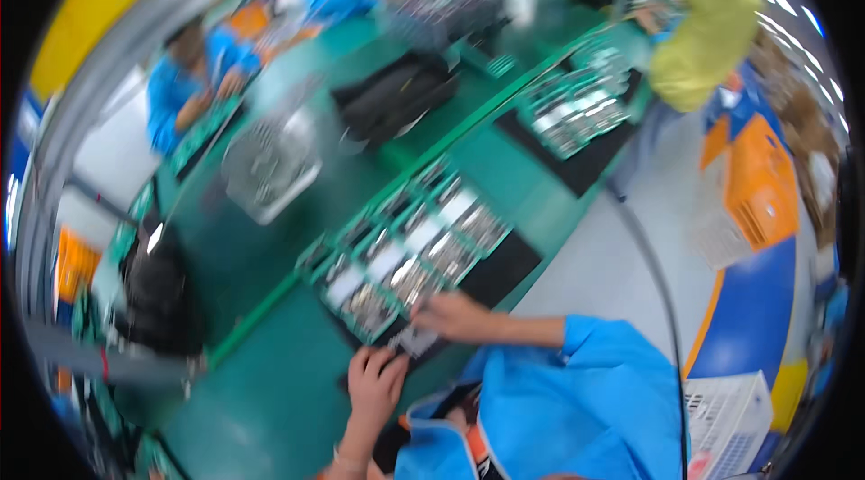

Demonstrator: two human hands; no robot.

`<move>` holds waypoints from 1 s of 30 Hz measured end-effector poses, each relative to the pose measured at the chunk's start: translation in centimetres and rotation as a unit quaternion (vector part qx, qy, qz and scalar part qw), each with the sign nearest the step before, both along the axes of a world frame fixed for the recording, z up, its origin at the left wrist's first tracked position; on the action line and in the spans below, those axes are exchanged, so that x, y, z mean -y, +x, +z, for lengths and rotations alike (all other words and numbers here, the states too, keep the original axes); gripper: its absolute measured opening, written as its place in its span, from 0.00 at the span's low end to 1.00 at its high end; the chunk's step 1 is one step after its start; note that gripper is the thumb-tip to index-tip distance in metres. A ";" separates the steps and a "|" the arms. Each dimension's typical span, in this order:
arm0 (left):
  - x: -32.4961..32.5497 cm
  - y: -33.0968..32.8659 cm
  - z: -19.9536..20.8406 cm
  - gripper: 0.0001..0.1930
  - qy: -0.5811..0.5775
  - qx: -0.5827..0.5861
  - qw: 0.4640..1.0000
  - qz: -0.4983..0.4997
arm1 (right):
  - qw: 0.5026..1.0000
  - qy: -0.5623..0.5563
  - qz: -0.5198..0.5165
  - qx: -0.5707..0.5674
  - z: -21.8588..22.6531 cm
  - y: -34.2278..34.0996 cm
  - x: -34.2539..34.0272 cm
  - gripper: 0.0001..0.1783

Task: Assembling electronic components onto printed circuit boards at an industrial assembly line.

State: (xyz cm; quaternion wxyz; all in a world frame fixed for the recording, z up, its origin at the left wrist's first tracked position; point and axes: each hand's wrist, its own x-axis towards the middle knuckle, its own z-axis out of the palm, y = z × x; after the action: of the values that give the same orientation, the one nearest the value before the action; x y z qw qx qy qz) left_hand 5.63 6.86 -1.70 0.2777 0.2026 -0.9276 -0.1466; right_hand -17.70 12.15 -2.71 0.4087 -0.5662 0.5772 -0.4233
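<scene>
My left hand (pixel 374 381) rests at the near edge of a black mat (pixel 500 269), fingers stretched and a little apart, holding nothing that I can see. Just to its right, my right hand (pixel 458 318) is at the front of a group of green divided bins (pixel 368 329), its fingers bent and drawn together. Whatever lies between those fingertips is too blurred to make out. Small shiny metal parts (pixel 413 282) fill the near bins, and white pieces (pixel 422 233) lie in the row behind. Small pale pieces (pixel 410 341) lie on the mat between my hands.
Across the green table (pixel 270 363) runs a raised green strip (pixel 261 316). Beyond it are a clear plastic container (pixel 268 164) and a black bag-like object (pixel 396 97). A second bin group (pixel 581 110) stands farther right, beside a person in yellow (pixel 707 29). A black cable (pixel 656 268) hangs at right.
</scene>
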 end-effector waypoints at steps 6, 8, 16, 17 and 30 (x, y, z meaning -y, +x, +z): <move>0.9 -1.0 0.2 0.16 0.004 0.007 1.000 -0.023 | 0.995 0.012 -0.012 0.097 0.6 -1.4 0.3 0.06; 0.8 -0.7 -0.4 0.16 -0.015 0.005 1.000 -0.012 | 0.992 -0.003 -0.022 0.120 0.3 -1.0 0.6 0.06; 0.1 0.7 -0.7 0.18 -0.007 0.055 0.998 -0.015 | 0.998 -0.007 0.049 0.030 0.3 -0.2 0.2 0.09; 0.1 0.8 -0.6 0.18 -0.014 0.056 0.998 -0.017 | 0.998 -0.008 0.053 0.009 0.6 0.0 0.1 0.09; 0.4 0.2 -0.6 0.20 -0.015 0.059 0.998 -0.008 | 0.976 -0.188 0.113 0.012 0.1 0.0 -0.4 0.03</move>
State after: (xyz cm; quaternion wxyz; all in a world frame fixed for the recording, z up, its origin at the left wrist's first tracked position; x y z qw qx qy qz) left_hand 5.78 6.47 -2.30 0.2245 0.1989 -0.9460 -0.1229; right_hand -17.72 12.59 -2.63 0.3468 -0.6893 0.4146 -0.4824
